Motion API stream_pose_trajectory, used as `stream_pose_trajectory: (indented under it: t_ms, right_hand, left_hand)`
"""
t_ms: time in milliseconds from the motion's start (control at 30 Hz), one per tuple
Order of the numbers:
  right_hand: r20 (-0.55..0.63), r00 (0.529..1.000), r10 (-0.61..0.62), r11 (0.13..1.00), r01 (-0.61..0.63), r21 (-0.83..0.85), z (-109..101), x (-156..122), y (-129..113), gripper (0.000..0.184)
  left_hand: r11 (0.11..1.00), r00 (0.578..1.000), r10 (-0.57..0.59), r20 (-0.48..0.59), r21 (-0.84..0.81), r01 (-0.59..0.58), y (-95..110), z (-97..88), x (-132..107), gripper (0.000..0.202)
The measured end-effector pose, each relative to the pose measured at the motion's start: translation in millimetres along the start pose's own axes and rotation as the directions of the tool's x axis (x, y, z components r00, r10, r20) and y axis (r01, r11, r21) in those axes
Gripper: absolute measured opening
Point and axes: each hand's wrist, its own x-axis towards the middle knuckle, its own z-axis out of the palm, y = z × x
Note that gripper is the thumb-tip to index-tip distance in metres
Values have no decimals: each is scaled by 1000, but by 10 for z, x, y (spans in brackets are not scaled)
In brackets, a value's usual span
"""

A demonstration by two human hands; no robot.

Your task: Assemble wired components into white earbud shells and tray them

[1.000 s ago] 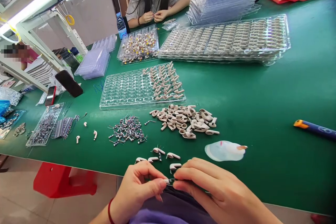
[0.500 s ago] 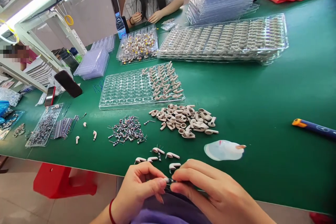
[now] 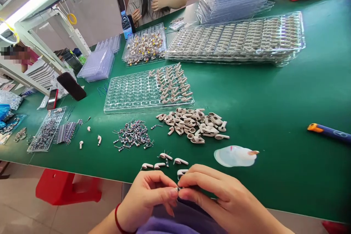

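Both hands at the near edge of a green tabletop (image 3: 268, 95). The left hand (image 3: 149, 195) and right hand (image 3: 222, 192) meet tip to tip, the grip of each pinched on a small part (image 3: 178, 189), mostly hidden between them. Around this part: at 12 o'clock, just beyond, a pale casing (image 3: 181, 172); near 1 o'clock, a casing heap (image 3: 193, 122); at 11 o'clock, a wired-component pile (image 3: 134, 135); at 2 o'clock, a whitish flat piece (image 3: 233, 156).
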Motion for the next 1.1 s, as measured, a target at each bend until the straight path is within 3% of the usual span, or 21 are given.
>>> stream_pose_trajectory:
  t_ms: [300, 567, 700, 833, 1100]
  right_hand:
    - [-30, 993, 110, 993, -108, 43, 37, -21, 68, 18]
    - [106, 976, 192, 969, -205, 136, 51, 37, 52, 21]
    - [171, 959, 228, 939, -263, 223, 59, 54, 61, 23]
    - [163, 958, 236, 915, -275, 296, 40, 48, 67, 23]
    - [142, 961, 239, 920, -271, 284, 38, 72, 5, 33]
  left_hand:
    - [974, 981, -187, 45, -125, 191, 17, -15, -7, 43]
    - [921, 962, -259, 86, -279, 272, -71, -41, 24, 33]
    - [917, 963, -253, 97, -294, 271, -86, -34, 21, 34]
    - [921, 965, -245, 91, -291, 261, -69, -29, 16, 32]
    - [931, 965, -251, 78, -253, 262, -22, -1, -4, 36]
